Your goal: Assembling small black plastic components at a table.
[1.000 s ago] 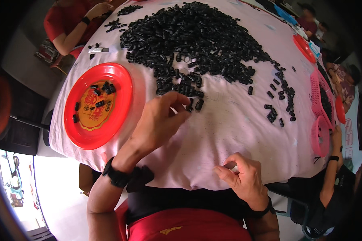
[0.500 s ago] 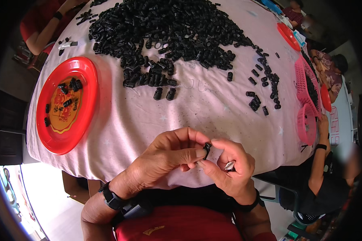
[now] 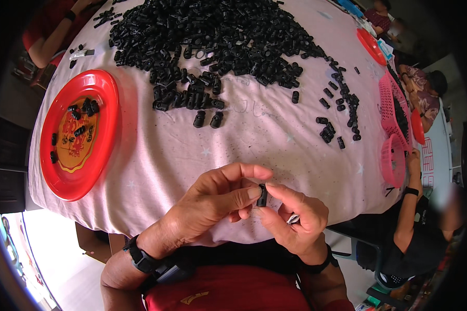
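Between the fingertips of both hands, just over the near side of the table, stands a small black plastic cord lock (image 3: 262, 195). My left hand (image 3: 215, 202) pinches it from the left with thumb and forefinger. My right hand (image 3: 298, 215) is closed on it too, forefinger at its top and thumb at its lower end. A small silvery metal tool (image 3: 293, 219) shows in the curl of my right fingers; its kind is mostly hidden. Ahead of my hands, two upright cord locks (image 3: 207, 119) stand in front of a big pile of the same black pieces (image 3: 213, 39).
A red plate (image 3: 108, 140) with several black pieces lies at the left. On the right are loose black pieces (image 3: 327, 132), a pink basket (image 3: 388, 106) and a round pink basket (image 3: 385, 168). Co-workers sit around the pink-white cloth (image 3: 316, 171), one person's hand (image 3: 414, 158) beside the baskets.
The cord lock has turned from tilted to nearly upright between my fingertips. My right forefinger now rests at its top. The view has shifted slightly.
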Tool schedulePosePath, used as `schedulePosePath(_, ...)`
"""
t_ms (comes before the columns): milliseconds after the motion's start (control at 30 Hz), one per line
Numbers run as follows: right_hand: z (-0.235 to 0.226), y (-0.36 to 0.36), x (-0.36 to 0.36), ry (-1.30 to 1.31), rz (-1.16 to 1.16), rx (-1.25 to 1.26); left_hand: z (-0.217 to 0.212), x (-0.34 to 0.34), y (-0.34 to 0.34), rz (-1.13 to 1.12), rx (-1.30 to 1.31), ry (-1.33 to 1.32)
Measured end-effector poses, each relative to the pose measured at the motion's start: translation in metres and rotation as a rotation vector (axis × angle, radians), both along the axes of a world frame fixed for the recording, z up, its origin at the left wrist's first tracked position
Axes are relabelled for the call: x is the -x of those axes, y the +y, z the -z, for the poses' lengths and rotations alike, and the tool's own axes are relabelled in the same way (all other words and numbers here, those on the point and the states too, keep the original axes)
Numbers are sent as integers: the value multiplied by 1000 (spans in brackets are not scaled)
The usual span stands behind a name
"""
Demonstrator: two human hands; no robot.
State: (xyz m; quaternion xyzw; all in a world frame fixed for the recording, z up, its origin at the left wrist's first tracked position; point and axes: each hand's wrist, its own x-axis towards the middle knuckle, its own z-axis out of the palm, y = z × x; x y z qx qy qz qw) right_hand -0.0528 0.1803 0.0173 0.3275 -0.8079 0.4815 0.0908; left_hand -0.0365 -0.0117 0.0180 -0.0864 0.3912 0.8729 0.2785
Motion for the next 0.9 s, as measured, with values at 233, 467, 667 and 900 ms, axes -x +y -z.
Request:
schedulePosePath(233,-7,2,-4,-59,-32,-44,2,0,-1,37,28,29)
schedulePosePath(467,-2,5,-3,-154,84,88,0,1,-4,74,23,-27)
schedulePosePath(667,-3,6,-1,-194,72,68,6,0,-2,106,2,-33)
schedulePosePath(900,-7,2,-4,-314,55,87,11,0,-1,121,-34,-10)
